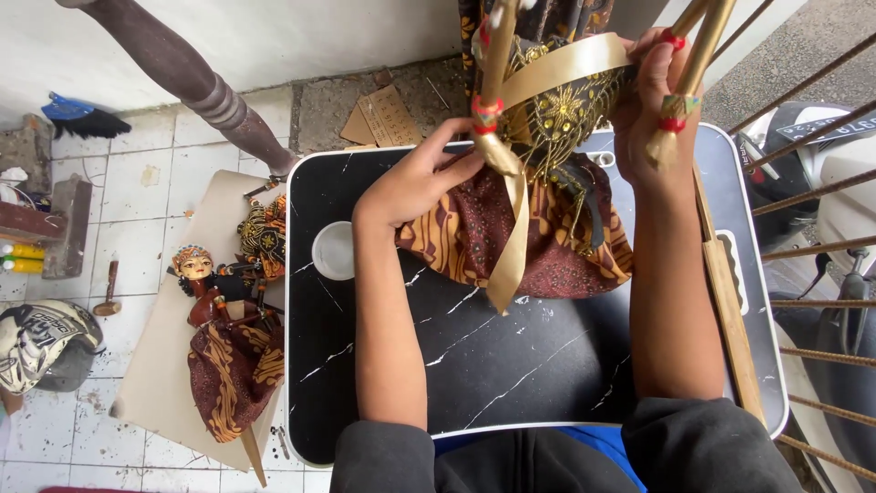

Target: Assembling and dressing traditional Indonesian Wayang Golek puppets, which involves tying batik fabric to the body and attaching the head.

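head view: left hand (415, 183) grip clamped on puppet's batik cloth (511, 237); right hand (650, 100) grip clamped on gold rods (703, 46).

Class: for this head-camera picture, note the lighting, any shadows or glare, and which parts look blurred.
Head view: soft, even daylight; faint shadows under the left hand and right hand on the black tray table, no harsh glare; the puppet's rods nearest the lens look slightly soft.
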